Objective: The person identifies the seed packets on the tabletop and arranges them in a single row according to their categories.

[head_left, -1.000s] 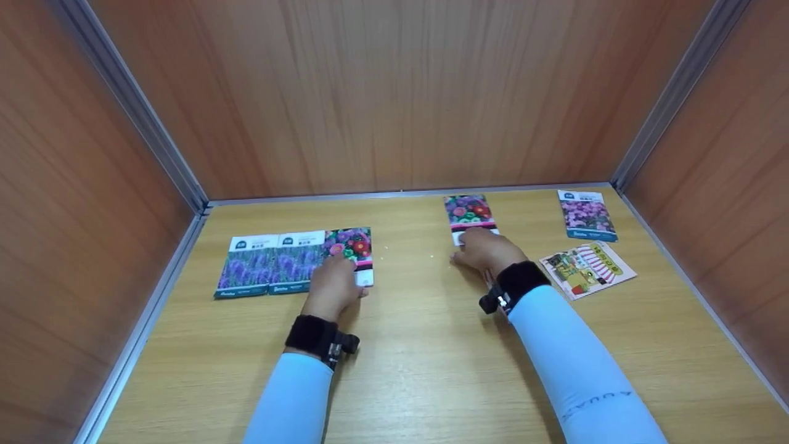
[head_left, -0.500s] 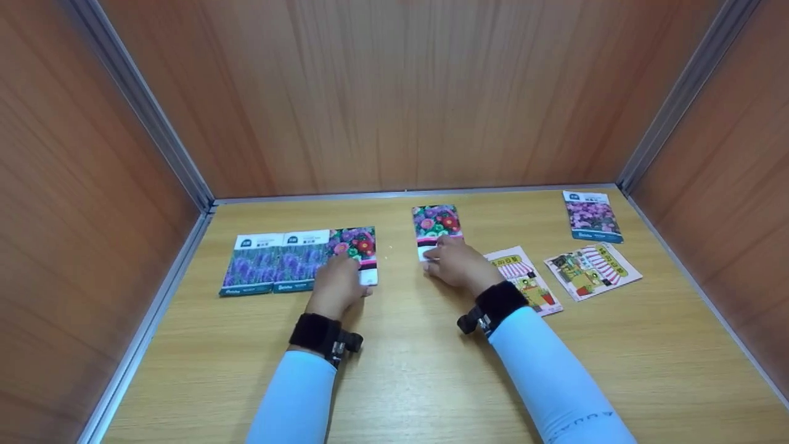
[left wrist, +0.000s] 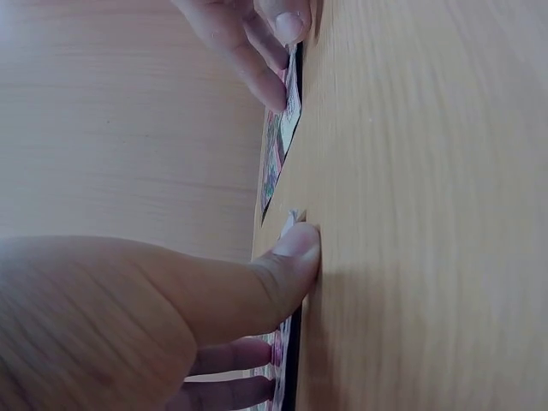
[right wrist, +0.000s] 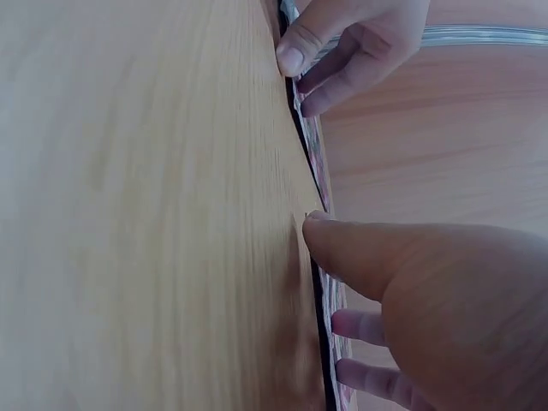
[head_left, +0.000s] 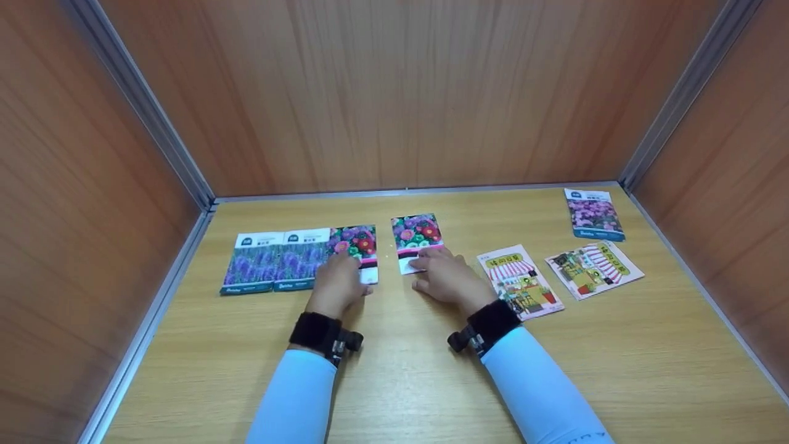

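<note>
My left hand [head_left: 338, 280] rests on a row of flower seed packets, its fingers over the red-and-purple flower seed packet [head_left: 363, 240] at the row's right end. Two lavender seed packets [head_left: 249, 265] lie edge to edge to its left. Across a narrow gap, my right hand [head_left: 447, 276] presses its fingertips on the white lower part of a matching red-and-purple seed packet [head_left: 416, 229], which is slightly tilted. In the left wrist view the left thumb [left wrist: 295, 253] sits at the packet's near edge. The right thumb [right wrist: 321, 231] is likewise near its packet's edge in the right wrist view.
Two packets with a striped awning picture lie to the right, one awning packet [head_left: 518, 274] by my right wrist and another awning packet [head_left: 595, 268] beyond it. A pink-flower packet [head_left: 593, 213] is in the back right corner. Wooden panels [head_left: 400, 92] enclose the table on three sides.
My right hand has slid its red-and-purple packet leftward and slightly nearer, towards the row. The awning packet once under the right arm now shows. The left hand has stayed in place.
</note>
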A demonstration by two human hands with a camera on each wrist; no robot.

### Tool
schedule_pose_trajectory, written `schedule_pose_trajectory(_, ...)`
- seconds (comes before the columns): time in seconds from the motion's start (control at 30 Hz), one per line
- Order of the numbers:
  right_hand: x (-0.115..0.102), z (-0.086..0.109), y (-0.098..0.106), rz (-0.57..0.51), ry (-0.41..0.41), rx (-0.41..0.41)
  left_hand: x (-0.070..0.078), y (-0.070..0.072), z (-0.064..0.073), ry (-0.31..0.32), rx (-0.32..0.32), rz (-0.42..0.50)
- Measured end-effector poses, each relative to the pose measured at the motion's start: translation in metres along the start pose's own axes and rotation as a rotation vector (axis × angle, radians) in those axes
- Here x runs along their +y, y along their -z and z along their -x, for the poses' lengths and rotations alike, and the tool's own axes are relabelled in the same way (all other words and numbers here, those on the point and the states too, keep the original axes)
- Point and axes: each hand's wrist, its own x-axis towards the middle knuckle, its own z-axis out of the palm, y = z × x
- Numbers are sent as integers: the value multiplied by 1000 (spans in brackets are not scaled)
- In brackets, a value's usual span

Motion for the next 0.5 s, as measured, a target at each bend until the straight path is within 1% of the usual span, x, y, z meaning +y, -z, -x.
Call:
schedule_pose_trajectory(0.17, -1, 4, -1, -8, 42, 23, 1, 0, -2, -16, 20, -35)
schedule_pose_trajectory(0.3, 3, 6, 1, -31, 10, 53, 1, 0, -2, -1, 2, -25)
schedule_pose_trajectory(0.4, 8, 6, 2, -31, -24, 80, 1, 0, -1, 14, -15, -8)
schedule_pose_trajectory(0.5, 14, 6, 1, -26, -41, 94, 0, 0, -1, 19, -21, 3)
